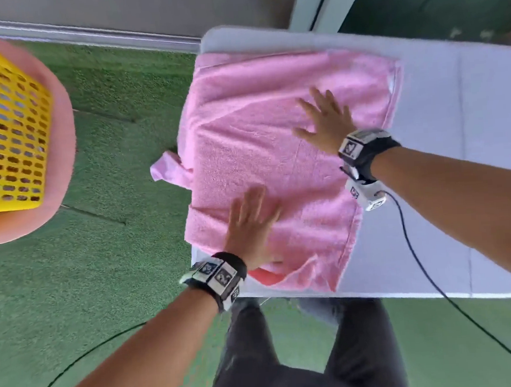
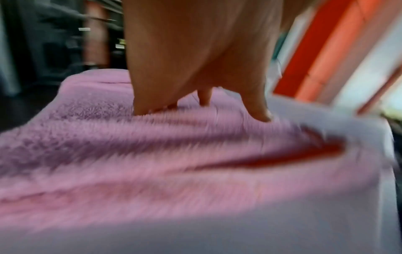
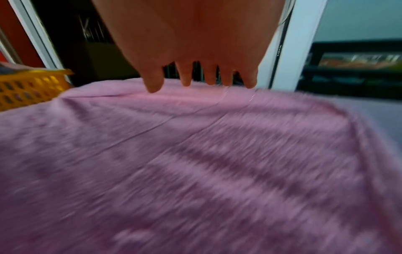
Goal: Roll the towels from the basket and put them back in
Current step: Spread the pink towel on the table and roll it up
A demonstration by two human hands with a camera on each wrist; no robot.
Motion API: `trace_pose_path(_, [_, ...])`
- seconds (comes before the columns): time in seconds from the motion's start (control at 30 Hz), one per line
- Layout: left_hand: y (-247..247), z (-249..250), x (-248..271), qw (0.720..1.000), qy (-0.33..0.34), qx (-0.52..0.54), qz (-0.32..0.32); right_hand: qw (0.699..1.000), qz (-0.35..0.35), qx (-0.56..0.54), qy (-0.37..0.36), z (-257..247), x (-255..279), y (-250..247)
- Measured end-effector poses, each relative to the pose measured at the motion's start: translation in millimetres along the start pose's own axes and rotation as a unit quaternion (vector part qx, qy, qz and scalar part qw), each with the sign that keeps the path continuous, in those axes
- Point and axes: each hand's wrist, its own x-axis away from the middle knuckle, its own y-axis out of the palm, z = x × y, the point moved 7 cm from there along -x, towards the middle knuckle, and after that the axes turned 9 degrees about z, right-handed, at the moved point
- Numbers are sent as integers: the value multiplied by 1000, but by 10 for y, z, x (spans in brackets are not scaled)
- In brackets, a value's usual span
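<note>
A pink towel [image 1: 253, 139] [image 2: 152, 163] [image 3: 195, 163] lies folded and spread flat on the left end of a white table [image 1: 474, 178]. My left hand [image 1: 250, 221] [image 2: 195, 86] lies flat on the towel's near part, fingers straight. Further back and to the right, my right hand [image 1: 324, 119] [image 3: 200, 68] presses on the towel with its fingers spread. A corner of the towel [image 1: 164, 166] hangs off the table's left edge. The yellow perforated basket [image 1: 2, 129] [image 3: 28, 91] stands to the left on a pink stool [image 1: 62, 131].
Something red [image 1: 266, 275] [image 2: 304, 154] peeks out under the towel's near edge. Green carpet [image 1: 102, 264] covers the floor between stool and table. Black cables [image 1: 429, 272] trail from both wrists. A white frame post [image 3: 304, 43] stands behind the table.
</note>
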Motion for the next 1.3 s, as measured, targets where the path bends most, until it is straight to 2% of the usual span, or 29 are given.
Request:
trace_pose_path(0.07, [214,-13,-4,998,30,-56,-27,999,-37,-30,6,-151,21,273])
trace_pose_path(0.17, [308,134,-101,995,23,-85,-43,998,-50,-33,1,8,8,321])
trace_pose_path(0.3, [351,608,-329,993,2,-109,-47,995,-92,-19,-11,553,77,174])
trace_pose_path(0.4, [480,1178,-652,996,-13,-83,-41,994,-104,-10,-3,1072,194,68])
trace_pose_path(0.53, [825,2178,-1237,996,-35,-72,-29,991,-125,-44,29,2140,437,-36])
trace_pose_path(0.7, [1260,3814,-1987,997,-50,-62,3,995,-92,34,-28,3759,702,-69])
trace_pose_path(0.93, [1951,5872,-2743,996,-80,-29,-5,997,-48,39,-37,5820,1195,-118])
trace_pose_path(1.1, [2292,6890,-3117,997,-68,-11,-24,999,-35,15,-7,6919,1537,-175])
trace_pose_path(1.23, [2456,7427,-3267,998,-39,23,-48,998,-38,1,43,7741,1877,-139])
trace_pose_path(1.3, [2467,7609,-3337,995,-32,63,-75,997,-41,-13,70,7942,1989,-156])
